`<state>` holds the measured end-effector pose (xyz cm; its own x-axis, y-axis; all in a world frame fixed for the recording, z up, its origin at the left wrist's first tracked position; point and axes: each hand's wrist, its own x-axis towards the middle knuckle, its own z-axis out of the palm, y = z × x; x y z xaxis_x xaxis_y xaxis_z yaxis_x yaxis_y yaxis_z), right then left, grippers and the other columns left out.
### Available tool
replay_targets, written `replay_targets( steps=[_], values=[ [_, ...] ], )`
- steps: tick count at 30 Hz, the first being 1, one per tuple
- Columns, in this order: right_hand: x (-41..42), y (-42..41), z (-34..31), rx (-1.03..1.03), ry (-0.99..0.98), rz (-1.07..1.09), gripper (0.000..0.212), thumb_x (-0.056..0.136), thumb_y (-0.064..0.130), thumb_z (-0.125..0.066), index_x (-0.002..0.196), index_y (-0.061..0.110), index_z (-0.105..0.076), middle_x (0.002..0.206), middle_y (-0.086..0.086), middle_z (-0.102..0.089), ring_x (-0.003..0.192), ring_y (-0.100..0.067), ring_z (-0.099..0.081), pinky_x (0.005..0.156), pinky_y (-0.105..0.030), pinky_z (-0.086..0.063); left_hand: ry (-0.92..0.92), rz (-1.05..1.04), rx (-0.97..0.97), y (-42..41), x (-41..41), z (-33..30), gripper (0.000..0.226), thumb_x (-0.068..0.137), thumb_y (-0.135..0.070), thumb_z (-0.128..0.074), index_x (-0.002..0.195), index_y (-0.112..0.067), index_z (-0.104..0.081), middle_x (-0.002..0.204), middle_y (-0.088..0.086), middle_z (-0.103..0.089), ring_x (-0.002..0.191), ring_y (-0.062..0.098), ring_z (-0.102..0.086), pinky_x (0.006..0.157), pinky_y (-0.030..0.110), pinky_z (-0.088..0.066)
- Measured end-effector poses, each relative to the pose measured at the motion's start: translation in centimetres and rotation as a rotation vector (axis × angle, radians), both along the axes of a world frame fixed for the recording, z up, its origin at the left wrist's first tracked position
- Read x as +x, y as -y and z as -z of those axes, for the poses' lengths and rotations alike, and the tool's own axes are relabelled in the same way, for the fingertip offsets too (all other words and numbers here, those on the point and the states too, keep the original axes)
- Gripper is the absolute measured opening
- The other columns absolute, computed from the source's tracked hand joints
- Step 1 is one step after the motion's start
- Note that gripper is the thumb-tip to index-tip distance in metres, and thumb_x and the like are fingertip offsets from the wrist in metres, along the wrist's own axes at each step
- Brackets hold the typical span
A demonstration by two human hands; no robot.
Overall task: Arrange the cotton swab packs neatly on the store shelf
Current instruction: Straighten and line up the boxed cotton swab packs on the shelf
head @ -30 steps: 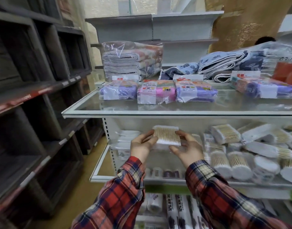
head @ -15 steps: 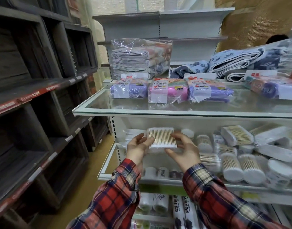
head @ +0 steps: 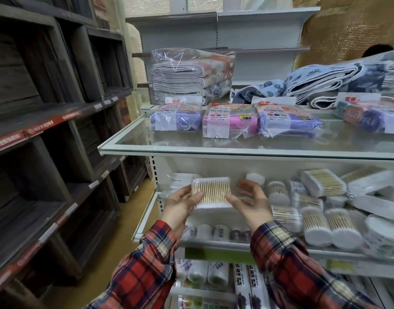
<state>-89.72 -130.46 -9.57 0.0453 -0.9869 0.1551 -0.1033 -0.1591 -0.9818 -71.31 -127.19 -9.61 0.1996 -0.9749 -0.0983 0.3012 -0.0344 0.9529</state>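
Observation:
A flat rectangular pack of wooden cotton swabs (head: 211,192) stands between my two hands over the left end of the middle glass shelf (head: 147,217). My left hand (head: 180,205) grips its left edge with thumb and fingers. My right hand (head: 249,204) touches the pack's lower right corner with a fingertip, palm turned up and fingers spread. Several more swab packs (head: 323,182) and round swab tubs (head: 314,226) lie jumbled on the shelf to the right. Flat white packs (head: 180,181) sit behind my left hand.
The upper glass shelf (head: 236,149) carries purple and pink wrapped packs (head: 230,120) and folded towels (head: 191,76). Dark wooden shelving (head: 47,130) lines the left side across a narrow aisle. Rolls of plastic wrap (head: 242,286) fill the shelf below.
The swab pack has shifted left toward the shelf's end with both hands. My right hand has loosened from gripping its edge to an open palm touching one corner.

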Motion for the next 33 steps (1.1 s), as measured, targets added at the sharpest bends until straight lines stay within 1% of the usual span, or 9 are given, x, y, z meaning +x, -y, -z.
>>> replay_targets(
  steps=[5,10,13,17,21,24,27,30,33],
  values=[
    [-0.1,0.7,-0.6,0.185,-0.013,-0.166,0.056,0.073,0.034,-0.077,0.124,0.019,-0.056,0.123,-0.001,-0.062,0.110,-0.017,-0.059,0.101,-0.038,-0.046,0.042,0.042,-0.037,-0.1,0.5,0.0,0.042,0.084,-0.005,-0.067,0.125,-0.006,-0.058,0.113,0.011,-0.071,0.107,0.025,-0.067,0.099,0.040,-0.049],
    [0.3,0.4,-0.3,0.209,-0.003,-0.204,0.037,0.079,0.025,-0.074,0.113,0.018,-0.061,0.108,0.002,-0.065,0.095,-0.007,-0.062,0.073,-0.014,-0.049,0.067,0.058,-0.056,-0.6,0.8,0.1,0.044,0.083,-0.006,-0.068,0.125,-0.006,-0.058,0.113,0.010,-0.071,0.108,0.025,-0.067,0.102,0.043,-0.047],
    [0.5,0.4,0.2,0.229,0.011,-0.217,0.047,0.078,0.026,-0.075,0.120,0.013,-0.060,0.117,-0.002,-0.066,0.104,-0.014,-0.062,0.074,-0.016,-0.049,0.065,0.053,-0.059,-0.8,1.1,0.2,0.042,0.082,-0.003,-0.068,0.123,-0.006,-0.060,0.112,0.010,-0.071,0.107,0.026,-0.067,0.101,0.044,-0.047],
    [0.6,0.5,0.4,0.231,0.032,-0.239,0.043,0.077,0.023,-0.075,0.117,0.015,-0.061,0.114,-0.002,-0.068,0.100,-0.011,-0.064,0.073,-0.016,-0.050,0.047,0.062,-0.067,-1.0,1.3,0.2,0.044,0.080,0.000,-0.067,0.123,-0.005,-0.059,0.113,0.012,-0.071,0.108,0.027,-0.067,0.098,0.043,-0.049],
    [0.5,0.9,1.0,0.224,0.023,-0.255,0.062,0.072,0.028,-0.079,0.127,0.009,-0.056,0.119,-0.006,-0.067,0.106,-0.017,-0.064,0.086,-0.025,-0.053,0.033,0.061,-0.082,-1.3,1.5,0.0,0.042,0.080,0.003,-0.066,0.121,-0.006,-0.061,0.112,0.012,-0.071,0.106,0.026,-0.068,0.090,0.034,-0.055],
    [0.4,0.9,1.0,0.201,0.033,-0.268,0.060,0.072,0.024,-0.079,0.126,0.007,-0.057,0.116,-0.007,-0.068,0.104,-0.018,-0.064,0.084,-0.023,-0.053,0.021,0.066,-0.100,-1.4,1.7,0.1,0.044,0.079,0.003,-0.067,0.122,-0.005,-0.060,0.113,0.013,-0.070,0.106,0.025,-0.068,0.083,0.028,-0.057],
    [0.4,0.4,0.3,0.120,0.023,-0.270,0.047,0.072,0.015,-0.079,0.116,0.010,-0.062,0.106,-0.001,-0.069,0.097,-0.011,-0.065,0.081,-0.016,-0.053,0.023,0.047,-0.116,-1.8,1.9,-0.2,0.045,0.076,-0.010,-0.069,0.120,-0.006,-0.062,0.112,0.011,-0.071,0.102,0.020,-0.069,0.077,0.022,-0.055],
    [0.3,0.0,-0.1,0.017,-0.020,-0.280,0.039,0.070,0.008,-0.080,0.101,0.026,-0.064,0.099,0.006,-0.070,0.090,-0.002,-0.066,0.086,-0.016,-0.052,0.041,0.001,-0.044,-2.1,2.7,-0.3,0.036,0.085,-0.034,-0.060,0.113,-0.012,-0.065,0.107,0.006,-0.073,0.098,0.017,-0.070,0.084,0.027,-0.054],
    [0.1,-0.3,-0.2,-0.064,-0.009,-0.265,0.044,0.069,0.005,-0.081,0.101,0.029,-0.064,0.103,0.006,-0.071,0.095,-0.006,-0.067,0.087,-0.018,-0.052,0.038,-0.068,0.135,-2.0,4.2,-0.2,0.039,0.095,-0.043,-0.048,0.103,-0.010,-0.067,0.093,0.006,-0.075,0.080,0.019,-0.070,0.069,0.028,-0.052]
  ],
)
